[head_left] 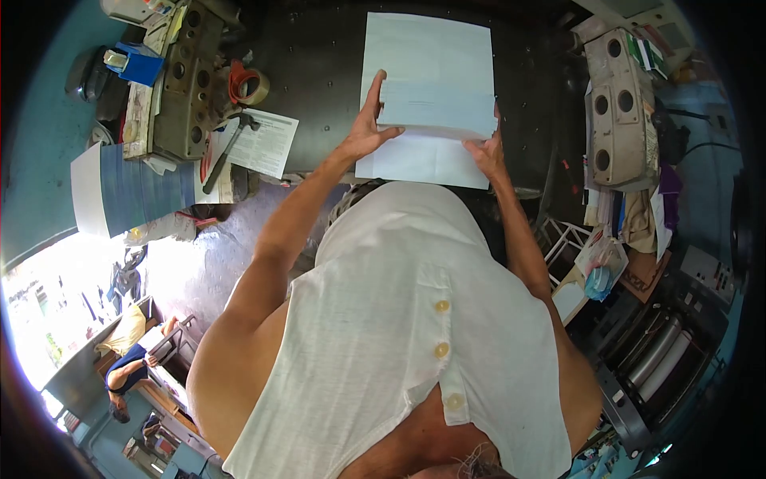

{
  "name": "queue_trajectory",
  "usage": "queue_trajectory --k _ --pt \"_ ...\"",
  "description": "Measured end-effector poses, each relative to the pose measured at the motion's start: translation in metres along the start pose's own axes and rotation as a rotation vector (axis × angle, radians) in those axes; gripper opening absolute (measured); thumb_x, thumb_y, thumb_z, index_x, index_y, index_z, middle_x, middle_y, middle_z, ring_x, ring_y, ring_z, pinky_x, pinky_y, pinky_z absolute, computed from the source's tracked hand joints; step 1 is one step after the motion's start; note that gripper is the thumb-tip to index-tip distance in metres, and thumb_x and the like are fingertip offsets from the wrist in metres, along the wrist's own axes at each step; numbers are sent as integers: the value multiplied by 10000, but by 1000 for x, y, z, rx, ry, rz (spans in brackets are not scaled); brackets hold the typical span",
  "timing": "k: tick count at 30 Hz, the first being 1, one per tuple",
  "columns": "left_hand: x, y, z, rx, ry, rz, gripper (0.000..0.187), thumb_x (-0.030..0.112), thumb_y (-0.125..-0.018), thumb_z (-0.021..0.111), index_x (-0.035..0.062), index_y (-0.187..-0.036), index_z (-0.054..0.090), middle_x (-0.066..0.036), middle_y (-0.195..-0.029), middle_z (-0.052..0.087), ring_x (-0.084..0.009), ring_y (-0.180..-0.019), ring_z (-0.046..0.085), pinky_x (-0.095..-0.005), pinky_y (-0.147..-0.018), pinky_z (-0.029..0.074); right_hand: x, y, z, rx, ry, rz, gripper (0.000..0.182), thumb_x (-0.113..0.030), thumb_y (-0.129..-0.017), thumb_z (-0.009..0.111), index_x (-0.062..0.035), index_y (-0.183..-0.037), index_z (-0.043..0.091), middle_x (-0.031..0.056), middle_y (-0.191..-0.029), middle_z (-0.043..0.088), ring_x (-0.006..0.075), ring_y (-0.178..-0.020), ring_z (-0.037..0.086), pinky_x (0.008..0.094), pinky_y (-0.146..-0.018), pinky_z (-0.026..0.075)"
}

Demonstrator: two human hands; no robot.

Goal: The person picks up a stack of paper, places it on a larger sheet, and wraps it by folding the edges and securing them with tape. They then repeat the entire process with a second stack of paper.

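A stack of pale paper sheets point(435, 110) rests on larger white sheets point(419, 156) on the dark table. My left hand point(371, 124) holds the stack's left side, its thumb along the near edge and a finger pointing up beside the paper. On the opposite side, my right hand point(488, 152) grips the stack's near right corner, with the thumb in front and the other fingers partly hidden behind the edge. The near edge of the stack looks slightly bent and lifted between my hands. Beyond it, a white sheet point(428, 48) reaches toward the far side.
Left of the table lie a hammer point(227, 152), a printed page point(267, 140), a tape dispenser point(247, 82) and a paper stack point(132, 188). Metal blocks with round holes stand at left point(191, 76) and right point(614, 104). Another person point(128, 371) is at lower left. A roller machine point(658, 359) stands right.
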State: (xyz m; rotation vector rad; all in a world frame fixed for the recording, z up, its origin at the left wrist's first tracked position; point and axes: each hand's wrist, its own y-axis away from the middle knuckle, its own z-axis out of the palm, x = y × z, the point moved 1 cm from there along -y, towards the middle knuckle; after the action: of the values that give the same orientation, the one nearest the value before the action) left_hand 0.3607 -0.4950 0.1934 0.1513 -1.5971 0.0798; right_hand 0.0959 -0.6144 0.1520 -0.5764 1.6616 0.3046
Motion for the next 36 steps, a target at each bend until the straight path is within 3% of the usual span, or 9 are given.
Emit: queue_trajectory --k 2,8,11,15,17,21,29,33,36 --pt "6 0 3 8 -66 -14 1298 -7 -720 784 197 -1605 -143 -147 -1692 -23 -334 -1545 109 -477 -1255 150 -5 3 -2 4 -86 33 1104 -17 -676 651 -121 -1617 83 199 -1556 317 320 -1408 384 434 -1135 375" --pt "-5 -9 0 -31 -163 18 1303 27 -729 791 229 -1599 -156 -140 -1688 -58 -348 -1552 32 -492 -1261 145 -40 -3 -3 -68 -21 204 1113 -33 -668 608 -153 -1634 68 188 -1605 256 336 -1451 329 426 -1163 338" --pt "-5 -8 -4 -13 -310 66 1246 3 -727 799 199 -1615 -54 -167 -1669 112 -371 -1532 150 -493 -1259 177 4 -5 -10 -65 78 109 1089 -39 -661 637 -98 -1618 121 200 -1586 285 350 -1443 341 433 -1142 363" --pt "-1 -11 -19 -45 -281 -39 1104 6 -709 840 144 -1585 182 -174 -1546 381 -373 -1435 373 -489 -1224 301 -4 -15 -19 -132 299 -44 1044 -107 -642 738 -8 -1554 241 228 -1505 394 363 -1381 418 453 -1114 392" --pt "1 -14 -23 -17 -370 -20 1045 19 -699 862 120 -1555 272 -175 -1480 469 -357 -1379 459 -486 -1198 361 -25 -24 -24 -156 367 28 1034 -163 -626 787 8 -1517 291 238 -1447 448 367 -1339 458 452 -1120 382" --pt "1 -15 -24 -2 -307 34 1041 12 -665 885 81 -1537 320 -149 -1440 507 -313 -1380 467 -505 -1189 363 -33 -35 -29 -195 314 36 1109 -329 -613 875 51 -1497 323 255 -1408 502 360 -1312 497 427 -1111 392" --pt "-9 -8 -28 -68 -399 -22 1001 126 -711 894 4 -1522 320 -221 -1469 490 -359 -1379 468 -446 -1184 378 -2 -19 -27 -182 426 86 1039 -312 -632 878 39 -1459 356 247 -1346 559 357 -1229 567 427 -1061 442" --pt "-6 -21 -36 -60 -395 6 878 202 -726 883 -29 -1450 443 -216 -1348 600 -339 -1272 576 -422 -1134 429 -27 -36 -29 -207 302 15 930 -278 -638 877 90 -1382 457 227 -1268 625 310 -1158 617 393 -1037 462" --pt "12 -45 -46 -101 -150 -159 776 297 -756 851 -68 -1366 540 -203 -1250 661 -310 -1184 638 -402 -1077 471 -56 -68 -45 -335 54 333 790 -252 -646 862 108 -1283 563 193 -1173 678 277 -1094 650 377 -1019 477"
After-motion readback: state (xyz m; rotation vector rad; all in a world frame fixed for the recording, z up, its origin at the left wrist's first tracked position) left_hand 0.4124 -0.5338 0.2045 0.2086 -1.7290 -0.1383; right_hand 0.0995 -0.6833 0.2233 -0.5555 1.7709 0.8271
